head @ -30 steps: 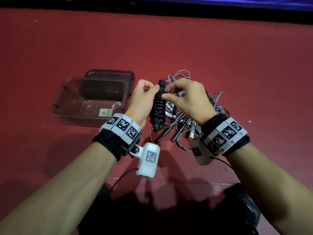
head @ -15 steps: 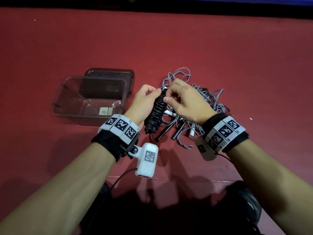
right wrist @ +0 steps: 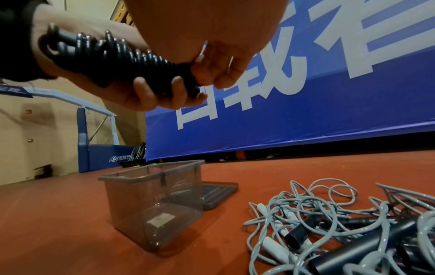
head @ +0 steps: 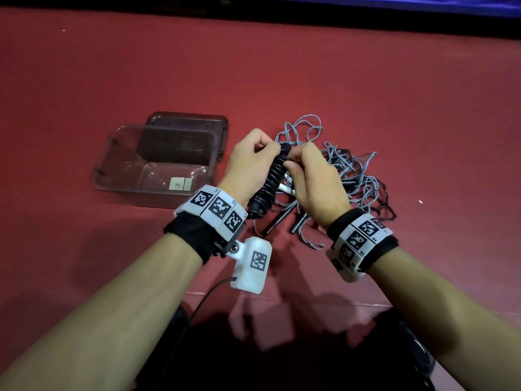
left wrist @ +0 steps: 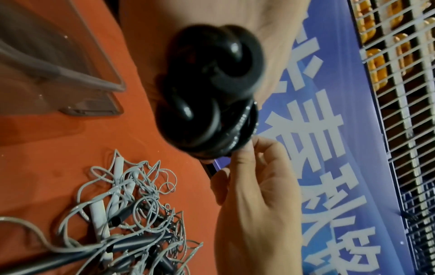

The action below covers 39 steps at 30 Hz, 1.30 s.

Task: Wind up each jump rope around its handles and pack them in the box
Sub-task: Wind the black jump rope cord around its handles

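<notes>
A black jump rope (head: 270, 182) is wound in tight coils round its two handles, held above the red floor. My left hand (head: 251, 162) grips the bundle (right wrist: 113, 55) from the left, fingers curled round its far part. My right hand (head: 307, 176) pinches the rope at the bundle's far end (left wrist: 237, 130). The two handle ends (left wrist: 212, 74) point at the left wrist camera. The clear plastic box (head: 118, 170) stands to the left with only a small label in it.
The box's lid (head: 194, 122) lies flat behind the box. A tangled pile of grey ropes (head: 346, 170) with dark and white handles (right wrist: 348, 247) lies on the floor under and right of my hands. A blue banner (right wrist: 306, 111) stands at the far edge.
The bundle's top has tilted a little to the right, and both hands have drawn closer together at its far end. My right hand's fingers have curled tighter onto the rope.
</notes>
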Each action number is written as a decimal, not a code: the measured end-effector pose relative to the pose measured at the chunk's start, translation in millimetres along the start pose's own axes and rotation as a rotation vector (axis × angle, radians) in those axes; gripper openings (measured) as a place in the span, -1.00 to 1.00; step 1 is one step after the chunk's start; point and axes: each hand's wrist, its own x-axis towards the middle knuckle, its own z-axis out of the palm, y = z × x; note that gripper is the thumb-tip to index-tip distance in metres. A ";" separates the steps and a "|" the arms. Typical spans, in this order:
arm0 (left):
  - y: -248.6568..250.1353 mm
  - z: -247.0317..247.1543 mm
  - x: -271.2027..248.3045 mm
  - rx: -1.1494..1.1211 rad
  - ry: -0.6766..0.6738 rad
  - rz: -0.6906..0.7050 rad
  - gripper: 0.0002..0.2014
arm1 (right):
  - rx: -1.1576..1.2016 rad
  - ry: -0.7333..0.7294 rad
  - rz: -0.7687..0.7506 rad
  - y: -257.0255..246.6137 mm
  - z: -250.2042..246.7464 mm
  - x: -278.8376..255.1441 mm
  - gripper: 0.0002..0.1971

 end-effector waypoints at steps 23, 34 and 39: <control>-14.5 7.6 0.7 0.080 0.041 0.100 -0.74 | -0.166 0.006 0.010 -1.7 9.7 6.4 -0.72; -16.7 3.8 -3.5 0.280 -0.084 0.100 -0.66 | -0.312 -0.138 -0.098 -4.9 2.9 13.0 -0.73; -17.2 4.5 -1.1 0.201 -0.014 0.018 -0.61 | -0.108 -0.131 0.169 1.6 -4.3 18.3 -0.76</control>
